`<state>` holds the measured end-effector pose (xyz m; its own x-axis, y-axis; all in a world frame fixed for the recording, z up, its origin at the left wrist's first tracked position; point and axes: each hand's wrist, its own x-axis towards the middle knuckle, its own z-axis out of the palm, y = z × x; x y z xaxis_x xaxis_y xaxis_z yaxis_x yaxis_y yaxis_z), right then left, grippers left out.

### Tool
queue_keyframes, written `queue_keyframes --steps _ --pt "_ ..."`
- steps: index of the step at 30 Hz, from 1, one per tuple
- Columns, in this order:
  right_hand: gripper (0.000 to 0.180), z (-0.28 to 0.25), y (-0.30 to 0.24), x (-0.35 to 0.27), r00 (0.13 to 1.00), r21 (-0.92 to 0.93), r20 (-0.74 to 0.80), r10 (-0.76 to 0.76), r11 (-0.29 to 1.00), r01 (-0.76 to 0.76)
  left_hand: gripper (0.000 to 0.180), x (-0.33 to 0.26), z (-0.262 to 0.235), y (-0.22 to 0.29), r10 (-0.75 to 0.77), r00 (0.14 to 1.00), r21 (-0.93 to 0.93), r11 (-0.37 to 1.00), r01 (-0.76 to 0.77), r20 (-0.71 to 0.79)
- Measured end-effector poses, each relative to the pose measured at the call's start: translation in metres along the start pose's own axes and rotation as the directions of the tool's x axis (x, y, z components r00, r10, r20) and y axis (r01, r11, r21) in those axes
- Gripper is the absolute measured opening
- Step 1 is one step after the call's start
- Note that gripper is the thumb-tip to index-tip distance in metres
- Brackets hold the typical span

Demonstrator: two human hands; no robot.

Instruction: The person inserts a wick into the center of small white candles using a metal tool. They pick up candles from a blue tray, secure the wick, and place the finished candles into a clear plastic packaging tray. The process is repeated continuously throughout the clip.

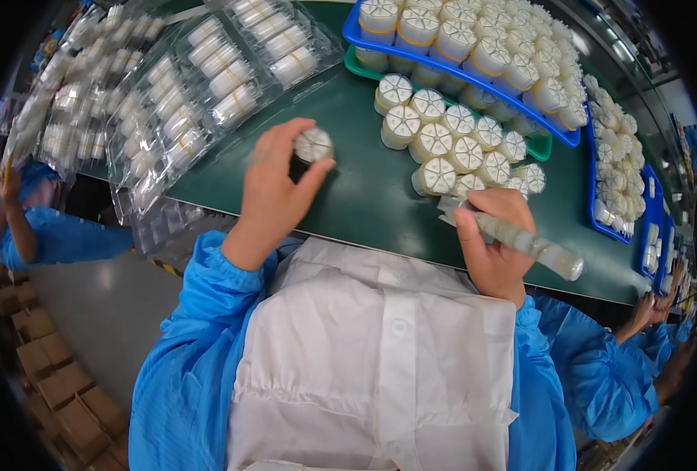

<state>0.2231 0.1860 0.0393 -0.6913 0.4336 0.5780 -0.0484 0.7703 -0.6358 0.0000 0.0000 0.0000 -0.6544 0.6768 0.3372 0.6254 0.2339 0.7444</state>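
Note:
My left hand is closed around a small white round filter piece, its spoked face up, held just above the green table. My right hand grips a clear plastic sleeve filled with a row of white pieces, pointing right and down past the table's near edge. Several loose white spoked cylinders stand in a cluster on the table between and beyond both hands.
A blue tray stacked on a green tray holds several cylinders at the back. Clear blister packs of white pieces lie at left. More blue trays run right. Other people in blue sleeves work nearby; cardboard boxes stand below left.

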Motion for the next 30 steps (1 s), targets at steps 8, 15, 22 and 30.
queue_keyframes --steps 8,15,22,30 --pt "0.021 -0.015 0.012 -0.011 0.996 0.045 -0.084 -0.015 0.999 0.019 0.053 0.006 0.038 0.054 0.551 0.833 0.170 0.817 -0.550 0.046" --pt "0.018 -0.001 0.015 -0.027 0.999 0.027 0.053 0.008 1.000 -0.010 0.054 0.015 0.079 0.067 0.475 0.874 0.002 0.879 -0.478 0.103" --pt "0.021 -0.001 0.022 -0.021 0.999 0.036 -0.039 0.005 0.999 -0.004 0.056 -0.004 0.052 0.056 0.390 0.889 -0.172 0.918 -0.356 0.240" --pt "0.022 0.006 0.007 -0.012 0.997 0.101 -0.010 -0.079 0.992 0.079 0.055 -0.015 0.059 0.047 0.340 0.914 -0.288 0.918 -0.272 0.220"
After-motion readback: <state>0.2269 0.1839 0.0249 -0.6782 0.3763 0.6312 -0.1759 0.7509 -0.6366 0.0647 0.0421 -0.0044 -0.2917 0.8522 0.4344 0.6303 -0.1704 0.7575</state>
